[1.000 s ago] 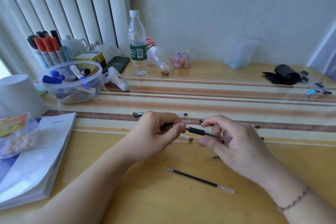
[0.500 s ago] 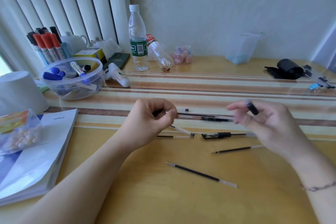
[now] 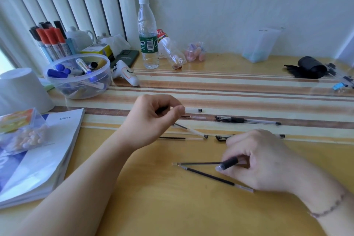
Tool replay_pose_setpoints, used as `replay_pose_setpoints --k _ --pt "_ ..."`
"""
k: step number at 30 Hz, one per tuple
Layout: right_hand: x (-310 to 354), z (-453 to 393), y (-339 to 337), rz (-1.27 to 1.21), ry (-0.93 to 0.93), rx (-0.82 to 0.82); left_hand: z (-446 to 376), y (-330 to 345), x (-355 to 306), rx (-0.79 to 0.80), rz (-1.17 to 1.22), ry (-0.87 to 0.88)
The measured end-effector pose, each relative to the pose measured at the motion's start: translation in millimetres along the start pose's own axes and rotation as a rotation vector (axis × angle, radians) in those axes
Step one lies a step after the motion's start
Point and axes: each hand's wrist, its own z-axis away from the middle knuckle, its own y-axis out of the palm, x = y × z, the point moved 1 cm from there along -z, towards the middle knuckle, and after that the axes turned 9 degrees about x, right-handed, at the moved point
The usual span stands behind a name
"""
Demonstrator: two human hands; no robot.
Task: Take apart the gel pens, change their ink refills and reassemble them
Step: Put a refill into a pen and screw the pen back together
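Refills (image 3: 211, 176) crossing at lower centre risk mix-up: right hand (image 3: 256, 161) pinches grip piece (image 3: 229, 163), left hand (image 3: 153, 119) grips barrel (image 3: 192, 110).

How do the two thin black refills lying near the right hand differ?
The upper refill lies level, its right end under the right hand; the lower refill slants down to the right and lies free. Both are thin and dark, and rest on the table, their left ends nearly meeting.

Home or office desk (image 3: 172, 207), marker tub (image 3: 80, 80), "Office" book (image 3: 47, 151), window blinds (image 3: 76, 5)
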Motion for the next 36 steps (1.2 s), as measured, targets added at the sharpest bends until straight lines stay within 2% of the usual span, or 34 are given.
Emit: replay_pose_setpoints --k 6,16,21,36 --pt "0.6 1.2 0.4 0.076 0.025 0.024 -0.5 7.6 0.0 0.130 -0.064 0.008" --pt "10.2 2.2 -5.5 0.017 -0.044 0.015 -1.8 7.5 4.8 0.163 -0.116 -0.030" --pt "13.4 1.4 1.6 0.098 0.006 0.079 -0.4 9.1 5.2 0.187 -0.151 -0.039" --pt "11.1 0.1 6.9 0.074 0.099 0.205 2.4 13.2 4.2 0.320 -0.227 -0.049"
